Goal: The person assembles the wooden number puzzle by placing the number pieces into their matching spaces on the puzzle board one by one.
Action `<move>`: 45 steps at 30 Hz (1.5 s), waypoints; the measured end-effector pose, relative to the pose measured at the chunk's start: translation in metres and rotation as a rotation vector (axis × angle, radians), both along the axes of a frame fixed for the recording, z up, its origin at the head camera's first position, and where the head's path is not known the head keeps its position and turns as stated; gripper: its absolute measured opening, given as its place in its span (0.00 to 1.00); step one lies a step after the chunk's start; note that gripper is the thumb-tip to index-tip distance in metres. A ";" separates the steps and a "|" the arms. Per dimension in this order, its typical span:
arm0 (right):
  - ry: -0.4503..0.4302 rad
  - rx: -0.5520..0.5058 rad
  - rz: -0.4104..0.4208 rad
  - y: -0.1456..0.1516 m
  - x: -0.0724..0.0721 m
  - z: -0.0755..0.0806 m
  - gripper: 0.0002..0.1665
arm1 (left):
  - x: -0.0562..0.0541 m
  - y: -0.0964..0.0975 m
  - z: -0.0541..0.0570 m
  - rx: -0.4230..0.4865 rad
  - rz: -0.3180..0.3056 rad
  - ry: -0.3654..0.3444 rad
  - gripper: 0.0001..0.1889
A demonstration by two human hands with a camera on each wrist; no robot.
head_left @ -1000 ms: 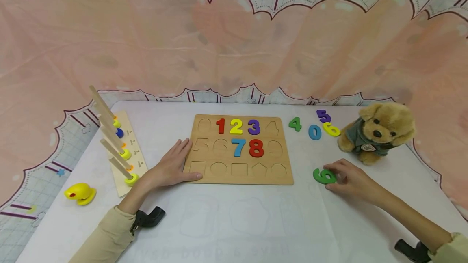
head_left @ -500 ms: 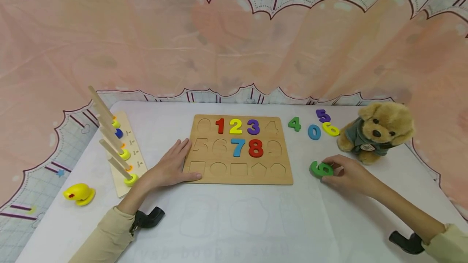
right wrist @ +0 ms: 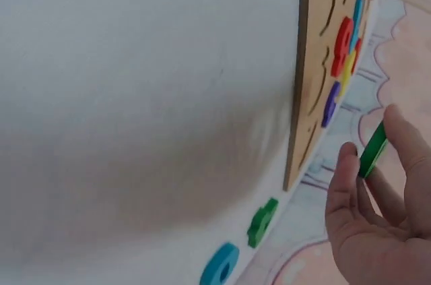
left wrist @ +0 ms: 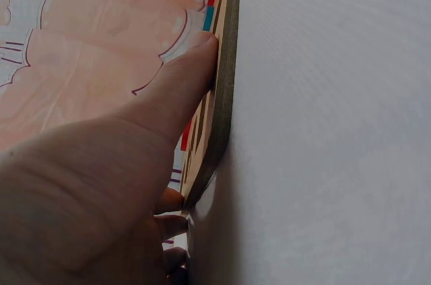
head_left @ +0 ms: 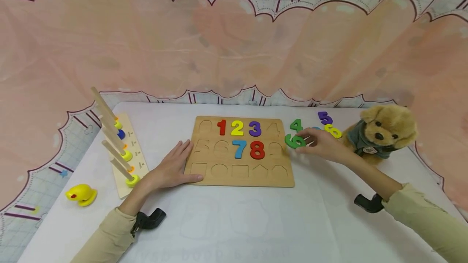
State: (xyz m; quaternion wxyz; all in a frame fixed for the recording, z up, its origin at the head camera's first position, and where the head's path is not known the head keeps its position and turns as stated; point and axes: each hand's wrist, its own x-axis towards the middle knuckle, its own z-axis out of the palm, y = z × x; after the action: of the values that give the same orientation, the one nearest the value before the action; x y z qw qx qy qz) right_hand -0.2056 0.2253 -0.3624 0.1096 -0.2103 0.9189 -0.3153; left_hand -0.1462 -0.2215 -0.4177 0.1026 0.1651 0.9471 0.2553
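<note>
A tan wooden number board (head_left: 239, 173) lies flat, holding a red 1, yellow 2, purple 3, blue 7 and red 8. Along its left edge rests my left hand (head_left: 172, 167), fingers extended; the thumb (left wrist: 192, 66) touches the board's surface in the left wrist view. At the board's right edge, my right hand (head_left: 321, 145) pinches a green number (head_left: 294, 141), shaped like a 6 or 9, between thumb and fingers. The right wrist view shows this green number (right wrist: 374, 150) edge-on, held off the table. Just behind it lies a green 4 (head_left: 296, 124).
A purple 5 (head_left: 324, 117) and yellow 6 (head_left: 333, 131) lie at the right; the blue 0 (right wrist: 221, 266) is mostly hidden in the head view. Beside them sits a teddy bear (head_left: 387, 127). At left stand a pegged stacking board (head_left: 133, 145) and yellow rubber duck (head_left: 82, 195).
My right hand has carried the green number leftward and away from me, from the table right of the board to the board's right edge. The left hand has stayed in place.
</note>
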 end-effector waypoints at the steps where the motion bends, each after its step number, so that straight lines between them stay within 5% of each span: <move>1: -0.023 -0.018 0.003 -0.003 -0.002 -0.002 0.29 | 0.000 0.000 0.000 0.000 -0.002 -0.001 0.58; 9: -0.275 -0.161 -0.095 -0.020 -0.006 -0.013 0.36 | 0.000 0.001 0.001 0.001 -0.003 -0.008 0.58; 13: -0.325 -0.248 -0.088 -0.020 -0.007 -0.016 0.35 | 0.000 0.000 0.003 -0.003 -0.001 0.001 0.58; 27: -0.225 -0.248 -0.062 -0.031 -0.019 -0.018 0.23 | 0.001 -0.001 0.002 -0.003 0.004 0.000 0.58; 45: -0.173 -0.074 0.039 -0.045 -0.029 -0.030 0.16 | 0.001 0.000 0.003 -0.004 0.014 -0.023 0.58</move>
State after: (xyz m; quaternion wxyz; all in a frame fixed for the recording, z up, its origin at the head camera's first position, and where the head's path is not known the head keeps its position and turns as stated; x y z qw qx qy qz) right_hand -0.2346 0.1805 -0.3928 0.1870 -0.2041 0.8893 -0.3640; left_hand -0.1453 -0.2218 -0.4146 0.1118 0.1552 0.9475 0.2563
